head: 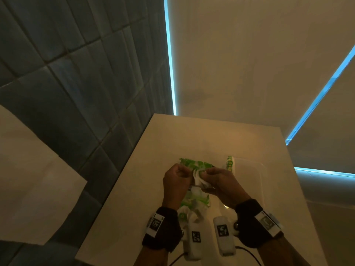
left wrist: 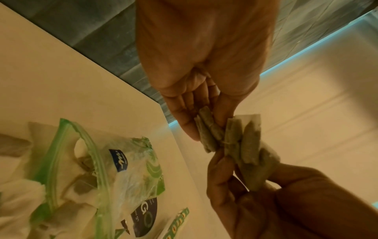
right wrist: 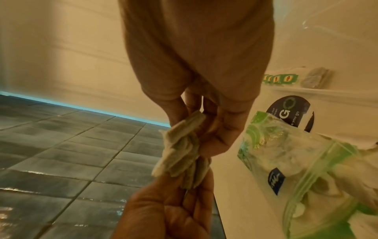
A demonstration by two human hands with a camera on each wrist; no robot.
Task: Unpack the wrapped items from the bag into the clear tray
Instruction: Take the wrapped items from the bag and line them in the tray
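Wrapped item [left wrist: 243, 145] | pale, creased, greenish-grey folds | pinched by left hand [left wrist: 200, 67] and right hand [right wrist: 196, 64]

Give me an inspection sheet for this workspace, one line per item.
Surface: pale table, bare at the far end.
Job's things: green-printed zip bag open, wrapped items inside; clear tray to its right; one wrapped item near the tray.
Clutter: green printed strip.
Grippers: left hand and right hand both pinch a cluster of wrapped items.
Cables: black cable near the wrists.
Surroundings: grey tiled floor.
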